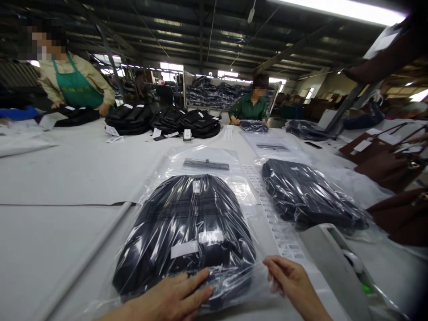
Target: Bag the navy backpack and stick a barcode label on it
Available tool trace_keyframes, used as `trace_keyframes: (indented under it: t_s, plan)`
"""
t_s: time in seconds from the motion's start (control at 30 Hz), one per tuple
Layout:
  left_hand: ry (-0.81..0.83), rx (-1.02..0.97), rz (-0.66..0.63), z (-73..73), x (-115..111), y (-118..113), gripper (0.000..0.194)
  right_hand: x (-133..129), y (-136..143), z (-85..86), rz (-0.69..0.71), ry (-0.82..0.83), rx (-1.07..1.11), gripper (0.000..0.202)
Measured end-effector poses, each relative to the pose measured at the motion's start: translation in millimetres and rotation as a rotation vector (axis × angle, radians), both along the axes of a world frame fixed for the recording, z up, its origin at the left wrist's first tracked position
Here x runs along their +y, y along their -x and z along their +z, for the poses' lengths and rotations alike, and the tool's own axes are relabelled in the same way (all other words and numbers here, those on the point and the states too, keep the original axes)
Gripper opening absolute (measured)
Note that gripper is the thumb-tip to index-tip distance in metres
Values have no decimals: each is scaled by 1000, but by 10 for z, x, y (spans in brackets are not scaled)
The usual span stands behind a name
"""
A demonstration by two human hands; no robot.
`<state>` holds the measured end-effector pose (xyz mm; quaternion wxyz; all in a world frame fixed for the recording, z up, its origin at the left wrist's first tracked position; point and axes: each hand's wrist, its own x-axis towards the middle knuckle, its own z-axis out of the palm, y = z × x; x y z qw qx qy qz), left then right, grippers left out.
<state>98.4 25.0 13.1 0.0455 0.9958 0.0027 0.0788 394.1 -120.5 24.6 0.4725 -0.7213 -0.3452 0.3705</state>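
Black bag [197,214] sleeved; closure apparently pending
Left hand [174,296], 6 o'clock, presses flat; right hand [290,276], 4 o'clock, pinches plastic sleeve [257,283].

No wording can be read. Yellow lettering [82,95] is borne by a green cloth apron [75,83] at the left, too blurred to decipher. Tiny printed rows are carried by a long white sticker sheet [285,237]. Unreadable marks are shown on white paper hang tags [187,133] by the black bags [202,124] and on a small white label [196,186] on the rounded black bag wrapped in clear plastic [160,223].
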Motion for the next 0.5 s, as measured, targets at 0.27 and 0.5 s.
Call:
trace_keyframes:
  t_s: [0.27,0.5]
  plan:
    - [28,49,-2,44,5,-38,57,25,-56,-542,-117,90,133,45]
    - [21,-1,18,-9,-5,-52,57,-231,-312,-48,-236,23,-305,43]
